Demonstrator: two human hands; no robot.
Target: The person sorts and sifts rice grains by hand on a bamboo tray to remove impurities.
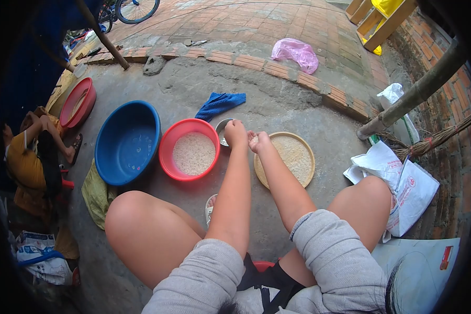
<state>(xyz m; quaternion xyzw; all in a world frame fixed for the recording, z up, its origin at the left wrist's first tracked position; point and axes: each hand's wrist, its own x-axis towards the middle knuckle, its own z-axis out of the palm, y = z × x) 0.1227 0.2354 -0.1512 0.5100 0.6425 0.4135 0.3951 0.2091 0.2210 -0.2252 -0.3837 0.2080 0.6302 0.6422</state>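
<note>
My left hand is closed, its fingers curled in front of the right side of a small metal bowl; whatever it may hold is hidden. Close beside it, my right hand is cupped palm up with some pale rice grains in it. That hand is over the left rim of a round tray, where rice is spread out. Left of the metal bowl stands a red basin with more rice in it.
A large blue basin stands at left, a blue cloth beyond the bowls. White sacks and a bamboo pole are at right. Another person sits at far left near a second red basin. A pink plastic bag lies farther off.
</note>
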